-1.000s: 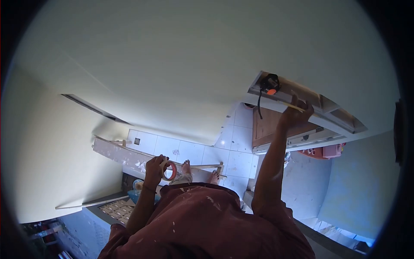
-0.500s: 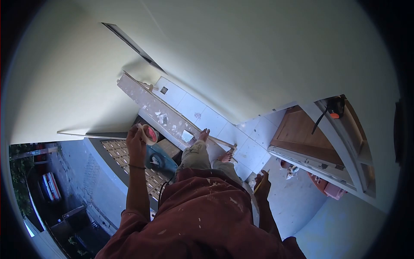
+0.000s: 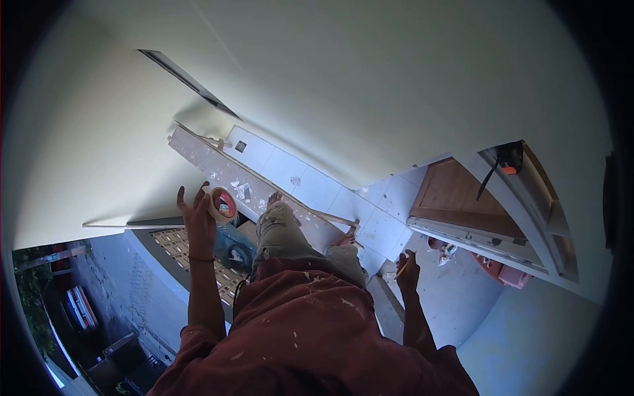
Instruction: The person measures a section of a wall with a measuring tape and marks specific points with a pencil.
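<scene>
My left hand [image 3: 200, 221] grips a roll of tan masking tape [image 3: 214, 210] at its edge, between thumb and fingers, with one finger raised. Pinkish red shows inside the ring. Out to the right, my right hand [image 3: 410, 272] is closed around a thin yellow stick that looks like a pencil [image 3: 401, 270]. Both hands are in the air, apart from the walls. Below them my bare feet stand on a paint-spattered plank [image 3: 211, 158].
Pale walls [image 3: 370, 86] rise ahead and to the left. White floor tiles [image 3: 317, 191] lie below the plank. A wooden door [image 3: 456, 198] and a ledge with a black and orange tool [image 3: 509, 162] are at right. Left, an opening gives onto a street [image 3: 125, 284].
My left foot has stepped forward along the plank to the left. My left hand, still with the tape, has raised a finger. The view has shifted slightly.
</scene>
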### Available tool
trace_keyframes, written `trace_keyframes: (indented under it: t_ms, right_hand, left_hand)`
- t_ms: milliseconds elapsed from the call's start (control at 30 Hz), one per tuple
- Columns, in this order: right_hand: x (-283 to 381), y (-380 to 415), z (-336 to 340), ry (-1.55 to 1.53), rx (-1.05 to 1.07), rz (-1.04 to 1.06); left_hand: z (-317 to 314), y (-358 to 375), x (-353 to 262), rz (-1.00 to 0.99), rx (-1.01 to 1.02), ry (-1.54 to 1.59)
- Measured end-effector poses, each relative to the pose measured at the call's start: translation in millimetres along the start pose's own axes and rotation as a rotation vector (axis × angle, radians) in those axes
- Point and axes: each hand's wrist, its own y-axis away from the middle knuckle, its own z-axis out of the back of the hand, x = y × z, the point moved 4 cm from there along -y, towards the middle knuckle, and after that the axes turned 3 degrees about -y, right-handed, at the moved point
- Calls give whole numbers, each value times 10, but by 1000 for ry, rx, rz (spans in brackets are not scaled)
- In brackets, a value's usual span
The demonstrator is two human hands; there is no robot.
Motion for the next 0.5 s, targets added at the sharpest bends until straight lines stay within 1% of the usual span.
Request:
trace_keyframes:
  t_ms: [67,100,167,200,233,267,333,367,400,433,467,500]
  right_hand:
    - [49,200,-58,89,-58,-5]
    - [61,306,-94,104,-29,-105]
    - [144,480,-234,3,-38,-251]
    - [202,578,-335,-54,-54,-331]
    - [282,659,-470,3,-95,-336]
    - [310,748,-671,38,-84,-389]
    - [772,886,-1006,56,-99,-423]
    - [1058,934,-1197,-1,-82,-482]
    - [1393,978,-1379,-110,-113,-474]
    - [1691,977,-1547,-110,-53,-502]
    - [1978,977,-1705,-112,8,-521]
    - [2257,999,-1826,-95,-52,-554]
  left_hand:
    - [46,-392,233,79,87,12]
    - [-28,-541,295,108,88,15]
    - [-143,-859,320,150,180,-86]
    - [-242,-1031,306,166,242,-136]
    - [-347,-1173,264,177,311,-201]
    - [-423,-1297,205,180,387,-276]
    - [-520,-1580,126,191,548,-422]
    - [-518,-1684,118,164,652,-550]
    - [-460,-1805,98,128,756,-675]
    - [-273,-2035,245,-20,867,-806]
    - [-244,-2080,229,55,951,-915]
    - [-47,-2255,373,-239,1150,-1012]
